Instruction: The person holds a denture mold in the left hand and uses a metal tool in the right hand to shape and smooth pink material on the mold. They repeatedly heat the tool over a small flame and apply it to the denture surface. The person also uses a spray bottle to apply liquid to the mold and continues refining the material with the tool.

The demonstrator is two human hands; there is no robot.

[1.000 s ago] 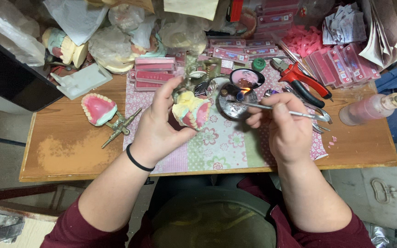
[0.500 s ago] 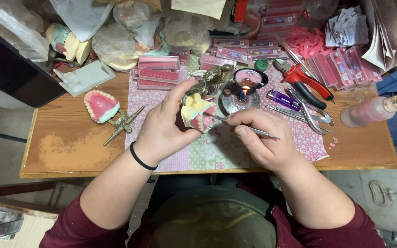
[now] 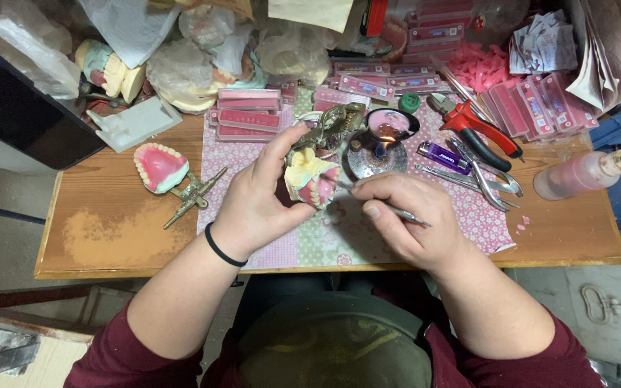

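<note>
My left hand (image 3: pixel 260 194) grips a denture model (image 3: pixel 312 179) of cream plaster with pink wax and teeth, mounted on a brass articulator, above the patterned mat (image 3: pixel 325 244). My right hand (image 3: pixel 404 219) holds a thin metal wax tool (image 3: pixel 407 214) like a pen, its tip touching the pink wax of the model. Just behind the hands a small burner (image 3: pixel 376 154) shows a flame, beside a dish of melted pink wax (image 3: pixel 389 123).
A second denture on an articulator (image 3: pixel 163 169) lies at the left of the wooden table (image 3: pixel 102 230). Red-handled pliers (image 3: pixel 479 129), metal tools (image 3: pixel 483 179), a purple lighter (image 3: pixel 438 153), a pink bottle (image 3: pixel 583 172) and wax sheet boxes (image 3: pixel 246 115) crowd the back.
My right hand has brought the tool from over the flame at the right across to the denture model, where its tip now touches the wax. The left hand stays on the model.
</note>
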